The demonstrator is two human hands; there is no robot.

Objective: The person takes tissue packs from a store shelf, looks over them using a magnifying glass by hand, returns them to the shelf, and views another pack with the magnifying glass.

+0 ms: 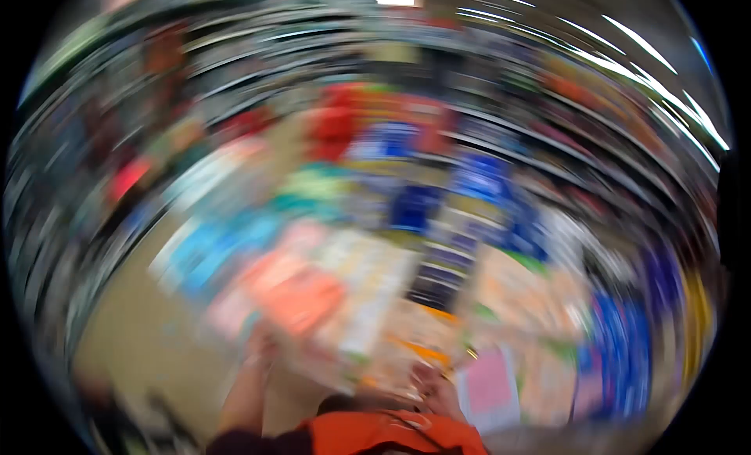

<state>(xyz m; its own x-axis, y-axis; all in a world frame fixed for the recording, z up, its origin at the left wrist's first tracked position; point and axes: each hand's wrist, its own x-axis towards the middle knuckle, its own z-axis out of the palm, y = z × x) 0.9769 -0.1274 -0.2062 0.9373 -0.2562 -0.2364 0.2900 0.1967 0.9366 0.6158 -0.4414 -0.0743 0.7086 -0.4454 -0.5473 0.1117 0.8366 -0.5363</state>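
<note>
Motion smears the whole view. My left hand [262, 344] is at the lower left, beside a blurred salmon-orange pack [293, 291] and a pale pink one; its fingers cannot be made out. Close to my orange top, my right hand [430, 379] is bent inward over a peach and orange package [407, 338]. Whether it holds anything is too blurred to tell. Just right of it lies a pink sheet or pad with a white border [489, 383].
Light-blue packs [211, 251] stand left of the pile, dark blue boxes [442, 275] in its middle. Blue upright packs [622, 357] line the right. Stocked shelves [274, 44] curve around behind, and tan floor [133, 338] shows at left.
</note>
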